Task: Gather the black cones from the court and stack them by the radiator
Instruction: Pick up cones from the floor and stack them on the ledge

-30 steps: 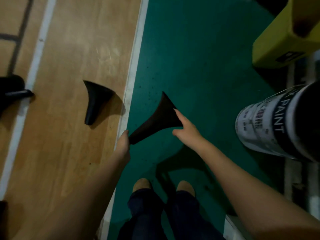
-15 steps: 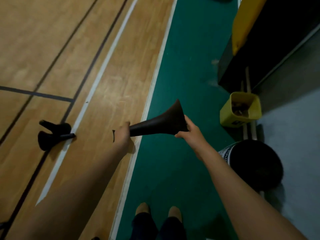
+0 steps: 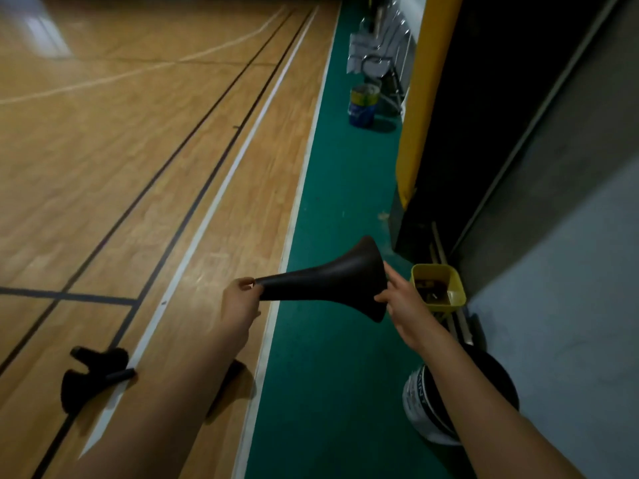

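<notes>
Over the court's edge: the black cone (image 3: 328,281) hangs in the air between both hands, lying almost level. Its narrow tip points left and its flared base right, above the spot where the wooden court floor (image 3: 121,150) meets the green strip (image 3: 332,375).
Left hand: the left hand (image 3: 240,302) pinches the cone's narrow tip, with the fingers curled in around it.
Right hand: the right hand (image 3: 403,302) grips the rim of the flared base; part of its fingers is hidden behind the base.
Fallen cones: the fallen cones (image 3: 93,375) lie on their sides on the wood at lower left, touching each other, and one tip reaches the white line (image 3: 214,202).
Half-hidden cone: another dark cone (image 3: 230,378) lies on the wood near the green strip, mostly covered by the left forearm.
Yellow tub: the yellow tub (image 3: 437,288) sits by the wall just beyond the right hand, with small dark items inside that are too dim to name.
Paint bucket: the paint bucket (image 3: 418,402) lies tipped on its side under the right forearm, at the edge of the green strip.
Far along the strip: a second paint can (image 3: 363,105) stands upright beside the yellow padded post (image 3: 425,98).
</notes>
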A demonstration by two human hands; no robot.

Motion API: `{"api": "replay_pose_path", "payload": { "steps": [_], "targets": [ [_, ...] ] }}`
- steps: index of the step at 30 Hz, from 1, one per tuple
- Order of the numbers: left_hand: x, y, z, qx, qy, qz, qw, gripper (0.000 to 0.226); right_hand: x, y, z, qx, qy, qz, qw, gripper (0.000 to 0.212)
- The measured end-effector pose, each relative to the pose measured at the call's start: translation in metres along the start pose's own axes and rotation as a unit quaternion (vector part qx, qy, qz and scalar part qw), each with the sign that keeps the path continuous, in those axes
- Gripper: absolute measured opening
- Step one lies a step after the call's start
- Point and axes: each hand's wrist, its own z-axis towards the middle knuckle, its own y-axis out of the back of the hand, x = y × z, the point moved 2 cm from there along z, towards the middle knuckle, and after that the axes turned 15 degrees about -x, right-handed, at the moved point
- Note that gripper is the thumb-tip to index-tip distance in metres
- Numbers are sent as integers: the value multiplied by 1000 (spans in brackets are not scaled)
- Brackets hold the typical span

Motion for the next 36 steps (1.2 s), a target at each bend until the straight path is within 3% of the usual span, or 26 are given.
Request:
{"api": "replay_pose_path", "payload": {
  "steps": [9,18,24,32,36],
  "targets": [
    [-56,-26,-46,93,-75,91,989,33,13,63,-31,-60,-34,114,991,59],
    [-106,-66,-93,208,-155,85,962,24,26,115,-87,-215,9,134,967,48],
    [-118,-85,-131,306,-197,60,929,22,11,135,-155,-317,-2,94,944,34],
    [-93,-99,-211,435,-213,93,870,32,-41,163,-249,-432,-94,83,893,28],
    [-76,-97,-284,499,-236,114,826,14,-72,192,-299,-502,-152,112,844,31]
  ]
}}
